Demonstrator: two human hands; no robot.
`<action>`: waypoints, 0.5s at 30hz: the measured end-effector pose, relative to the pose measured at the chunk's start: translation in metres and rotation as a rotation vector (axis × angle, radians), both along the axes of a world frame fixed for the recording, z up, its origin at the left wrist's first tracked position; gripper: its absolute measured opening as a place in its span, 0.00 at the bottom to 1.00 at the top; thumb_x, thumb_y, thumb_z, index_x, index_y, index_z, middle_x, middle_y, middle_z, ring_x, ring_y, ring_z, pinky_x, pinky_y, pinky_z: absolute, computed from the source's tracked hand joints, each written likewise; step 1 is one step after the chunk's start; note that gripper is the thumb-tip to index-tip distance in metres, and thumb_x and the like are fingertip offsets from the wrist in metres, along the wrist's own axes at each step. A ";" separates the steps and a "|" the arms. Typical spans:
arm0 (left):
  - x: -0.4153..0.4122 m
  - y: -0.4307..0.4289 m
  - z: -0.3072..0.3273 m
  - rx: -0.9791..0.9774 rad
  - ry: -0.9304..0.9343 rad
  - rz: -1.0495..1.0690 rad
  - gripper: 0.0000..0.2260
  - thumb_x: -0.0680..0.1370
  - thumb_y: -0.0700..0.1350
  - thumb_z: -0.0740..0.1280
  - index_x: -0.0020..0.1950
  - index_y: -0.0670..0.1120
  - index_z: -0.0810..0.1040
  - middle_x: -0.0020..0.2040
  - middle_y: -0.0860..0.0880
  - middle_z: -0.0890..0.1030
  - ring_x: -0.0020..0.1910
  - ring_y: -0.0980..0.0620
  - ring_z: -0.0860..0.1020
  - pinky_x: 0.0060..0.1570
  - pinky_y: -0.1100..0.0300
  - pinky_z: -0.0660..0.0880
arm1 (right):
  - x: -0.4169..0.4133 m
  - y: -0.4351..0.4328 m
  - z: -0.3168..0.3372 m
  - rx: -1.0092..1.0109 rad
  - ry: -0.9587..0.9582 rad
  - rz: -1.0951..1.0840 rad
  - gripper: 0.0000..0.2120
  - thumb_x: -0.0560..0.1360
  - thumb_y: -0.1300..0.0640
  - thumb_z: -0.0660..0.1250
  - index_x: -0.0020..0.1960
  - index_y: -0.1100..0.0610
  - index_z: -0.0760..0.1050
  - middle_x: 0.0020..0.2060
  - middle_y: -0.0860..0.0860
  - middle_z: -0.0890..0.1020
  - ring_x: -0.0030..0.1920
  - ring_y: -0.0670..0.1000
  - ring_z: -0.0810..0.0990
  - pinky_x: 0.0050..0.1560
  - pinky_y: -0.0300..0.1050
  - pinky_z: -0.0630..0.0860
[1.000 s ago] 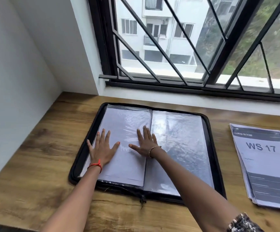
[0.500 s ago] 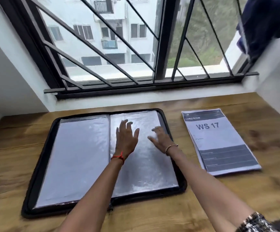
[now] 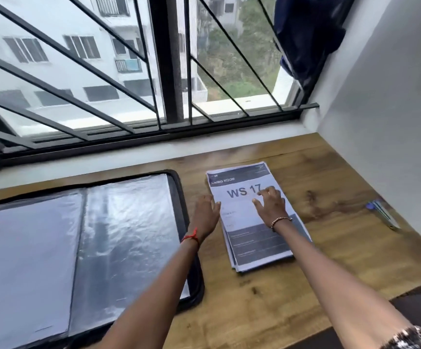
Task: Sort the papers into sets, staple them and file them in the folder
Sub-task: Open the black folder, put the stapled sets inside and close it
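The papers (image 3: 259,238) lie in one stack on the desk (image 3: 335,253), right of the open folder (image 3: 83,248) and apart from it. The top sheet reads "WS 17". The stack's edges are not square: at the near left corner the lower sheets stick out in a slight fan.

The right hand (image 3: 271,204) is over the upper half of the stack. Its fingers are loosely bent, with the tips on the top sheet just beside the print and the thumb spread to the left. It grips nothing. The left hand (image 3: 205,212) is over the narrow strip of bare wood between the folder's right border and the stack. Its fingers are relaxed and reach to the stack's left edge. Whether they touch the sheets I cannot tell; it holds nothing.

The folder lies flat, its clear sleeves facing up and its black zip border all round. Its left part and near edge run out of view. The left forearm crosses its near right corner.

Right of the stack the wood is bare as far as a pen (image 3: 383,215), which lies near the wall (image 3: 393,122). Bare wood also lies between the stack's near edge and the desk's front edge, and a narrower band behind the stack runs to the sill of the barred window (image 3: 154,71). A dark cloth (image 3: 307,34) hangs at the window's upper right corner.
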State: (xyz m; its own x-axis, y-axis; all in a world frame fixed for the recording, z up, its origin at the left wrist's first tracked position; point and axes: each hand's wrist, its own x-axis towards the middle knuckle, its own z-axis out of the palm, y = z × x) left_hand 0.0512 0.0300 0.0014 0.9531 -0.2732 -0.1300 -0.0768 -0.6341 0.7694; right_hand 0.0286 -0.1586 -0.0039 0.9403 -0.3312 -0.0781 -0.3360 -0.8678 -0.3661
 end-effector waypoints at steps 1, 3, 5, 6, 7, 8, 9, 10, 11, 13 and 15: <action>0.002 -0.006 -0.004 0.009 0.026 0.018 0.15 0.80 0.42 0.60 0.63 0.35 0.72 0.61 0.37 0.74 0.62 0.40 0.70 0.59 0.56 0.63 | 0.000 -0.009 -0.002 -0.006 -0.004 -0.026 0.17 0.77 0.55 0.61 0.63 0.62 0.71 0.63 0.59 0.68 0.66 0.59 0.64 0.63 0.50 0.62; 0.007 -0.018 -0.015 -0.001 0.099 0.073 0.15 0.78 0.43 0.62 0.61 0.36 0.74 0.59 0.37 0.76 0.59 0.39 0.73 0.59 0.53 0.68 | 0.000 -0.026 -0.005 -0.008 -0.002 -0.087 0.18 0.77 0.54 0.61 0.64 0.62 0.70 0.64 0.59 0.67 0.66 0.60 0.63 0.63 0.51 0.61; 0.017 -0.027 -0.035 0.016 0.142 0.119 0.18 0.76 0.47 0.62 0.60 0.38 0.75 0.57 0.39 0.78 0.58 0.39 0.74 0.58 0.51 0.70 | 0.003 -0.039 -0.008 -0.004 0.006 -0.128 0.20 0.77 0.53 0.61 0.66 0.62 0.68 0.65 0.59 0.66 0.66 0.60 0.62 0.64 0.53 0.61; 0.022 -0.030 -0.045 0.036 0.153 0.134 0.19 0.74 0.49 0.61 0.60 0.39 0.76 0.57 0.40 0.78 0.58 0.39 0.73 0.59 0.50 0.69 | 0.004 -0.043 -0.010 0.004 0.023 -0.136 0.22 0.77 0.52 0.61 0.66 0.62 0.66 0.65 0.60 0.66 0.66 0.60 0.62 0.64 0.54 0.61; 0.023 -0.035 -0.048 0.062 0.157 0.147 0.20 0.74 0.50 0.60 0.60 0.39 0.76 0.58 0.40 0.78 0.59 0.39 0.72 0.60 0.50 0.67 | 0.005 -0.047 -0.013 0.016 0.045 -0.139 0.23 0.77 0.52 0.61 0.67 0.62 0.65 0.66 0.60 0.66 0.67 0.60 0.62 0.64 0.54 0.61; 0.023 -0.038 -0.045 0.080 0.157 0.161 0.21 0.73 0.50 0.59 0.60 0.38 0.75 0.59 0.39 0.77 0.59 0.39 0.70 0.61 0.50 0.65 | 0.006 -0.050 -0.015 0.025 0.066 -0.137 0.23 0.77 0.51 0.61 0.67 0.63 0.64 0.66 0.60 0.66 0.67 0.60 0.62 0.64 0.54 0.61; 0.021 -0.041 -0.040 0.087 0.159 0.177 0.21 0.74 0.50 0.59 0.60 0.38 0.75 0.59 0.39 0.76 0.60 0.39 0.68 0.62 0.50 0.63 | 0.007 -0.053 -0.019 0.032 0.082 -0.134 0.23 0.77 0.51 0.61 0.67 0.63 0.64 0.66 0.60 0.66 0.67 0.60 0.62 0.64 0.53 0.61; 0.020 -0.045 -0.035 0.080 0.159 0.199 0.19 0.75 0.48 0.60 0.60 0.37 0.75 0.60 0.38 0.75 0.61 0.39 0.67 0.62 0.51 0.62 | 0.009 -0.054 -0.021 0.037 0.093 -0.133 0.23 0.77 0.51 0.61 0.66 0.63 0.64 0.66 0.60 0.66 0.67 0.60 0.62 0.64 0.53 0.61; 0.019 -0.048 -0.032 0.064 0.147 0.230 0.17 0.75 0.46 0.62 0.60 0.37 0.74 0.60 0.38 0.73 0.61 0.39 0.66 0.61 0.51 0.61 | 0.010 -0.055 -0.023 0.039 0.093 -0.135 0.23 0.77 0.51 0.61 0.66 0.63 0.64 0.65 0.60 0.66 0.67 0.60 0.62 0.64 0.53 0.61; 0.017 -0.052 -0.027 0.037 0.100 0.287 0.17 0.74 0.43 0.64 0.62 0.38 0.71 0.61 0.40 0.71 0.63 0.40 0.65 0.60 0.53 0.61 | 0.012 -0.057 -0.025 0.048 0.078 -0.143 0.22 0.76 0.51 0.62 0.64 0.63 0.65 0.65 0.60 0.66 0.66 0.60 0.62 0.64 0.53 0.62; 0.015 -0.057 -0.023 0.013 0.037 0.306 0.19 0.74 0.41 0.65 0.63 0.39 0.69 0.62 0.41 0.70 0.63 0.42 0.65 0.60 0.55 0.61 | 0.015 -0.059 -0.025 0.064 0.062 -0.155 0.22 0.76 0.51 0.62 0.64 0.64 0.66 0.64 0.60 0.67 0.66 0.60 0.62 0.63 0.54 0.62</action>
